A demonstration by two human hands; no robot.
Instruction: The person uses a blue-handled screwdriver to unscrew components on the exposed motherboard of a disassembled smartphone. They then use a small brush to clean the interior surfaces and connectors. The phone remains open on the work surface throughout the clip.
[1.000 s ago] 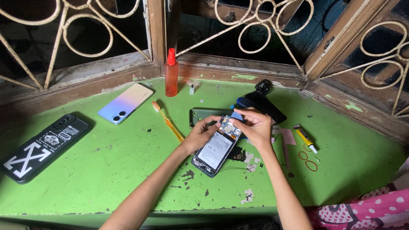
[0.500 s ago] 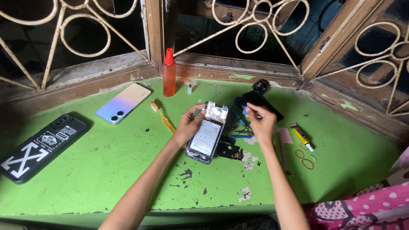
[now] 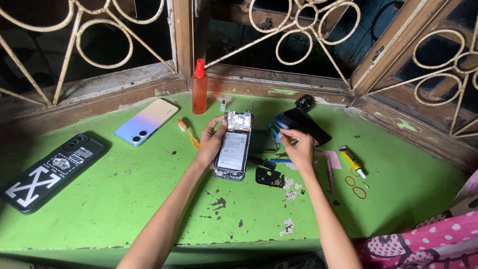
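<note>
Green, chipped tabletop (image 3: 124, 209) carries an opened phone (image 3: 233, 149), back cover off, pale battery and circuit board exposed, propped at centre. Left hand (image 3: 211, 141) clamps its edge, fingers curled; right hand (image 3: 298, 146) pinches something too small to tell.

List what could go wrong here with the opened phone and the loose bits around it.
1. The left hand alone props the opened phone on its lower end; a slip could knock its bare battery and board against the green table.
2. The loose black cover piece lies beside flaked paint chips and could be mislaid or pick up grit.
3. The right hand works close to the glue tube, which could be nudged.
</note>
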